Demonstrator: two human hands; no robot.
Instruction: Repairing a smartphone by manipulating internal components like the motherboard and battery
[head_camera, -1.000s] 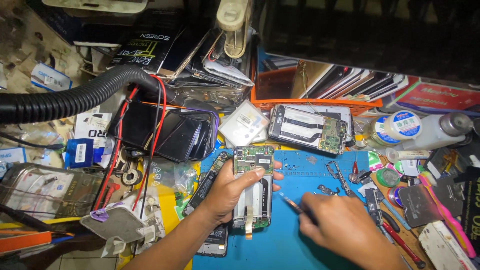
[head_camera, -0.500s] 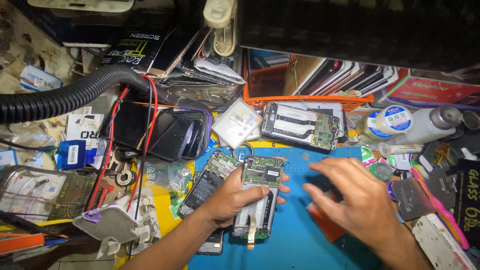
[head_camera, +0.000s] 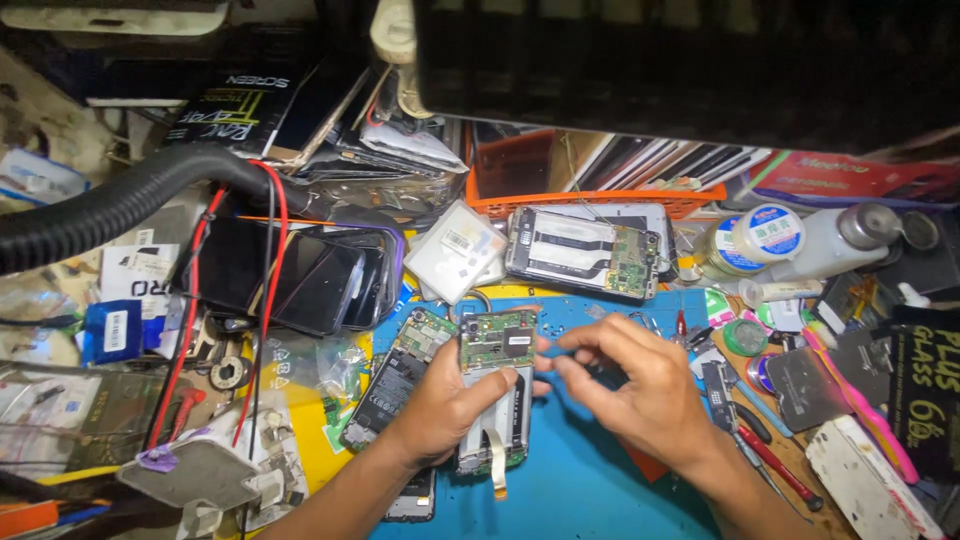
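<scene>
The left hand (head_camera: 450, 405) is gripping an opened phone (head_camera: 497, 395) with its green circuit board exposed, lying on the blue work mat (head_camera: 590, 490), while the right hand (head_camera: 640, 385) is hovering beside its top edge, fingers (head_camera: 575, 345) pinched together, a second dismantled phone (head_camera: 395, 385) lying just left.

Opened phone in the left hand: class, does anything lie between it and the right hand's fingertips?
Nothing visible does. The left hand grips the opened phone over the blue mat; the right hand reaches its fingertips to the phone's right edge by the green circuit board.
</scene>
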